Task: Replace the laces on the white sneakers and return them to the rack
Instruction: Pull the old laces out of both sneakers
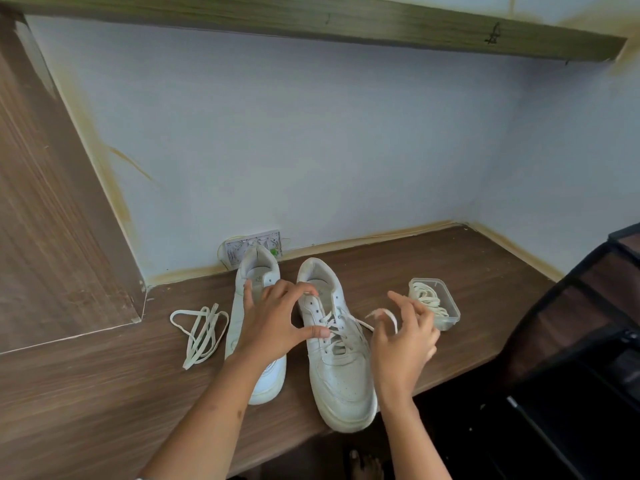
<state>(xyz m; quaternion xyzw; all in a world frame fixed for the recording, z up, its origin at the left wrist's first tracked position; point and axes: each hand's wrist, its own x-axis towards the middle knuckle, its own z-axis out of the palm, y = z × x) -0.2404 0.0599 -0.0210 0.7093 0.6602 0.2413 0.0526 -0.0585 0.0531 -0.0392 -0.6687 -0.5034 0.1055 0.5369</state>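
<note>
We see two white sneakers standing side by side on a wooden shelf (104, 393), heels toward the back wall and toes toward the front edge. The left sneaker (258, 327) has no lace in view; the right sneaker (337, 358) is laced across its lower eyelets, and its toe overhangs the front edge. The left hand (277, 323) spans the gap between the two shoes, its fingers arched and spread, with the forefinger at the right sneaker's top eyelet and the thumb pressing on the crossed lacing. The right hand (403, 337), just right of that shoe, pinches the free end of the lace (384, 315) in curled fingers. A loose lace (199, 332) lies tangled on the shelf left of the shoes. Toward the shelf's right end, a clear tub (436, 304) holds more laces. A dark rack (588, 341) stands at the right.
</note>
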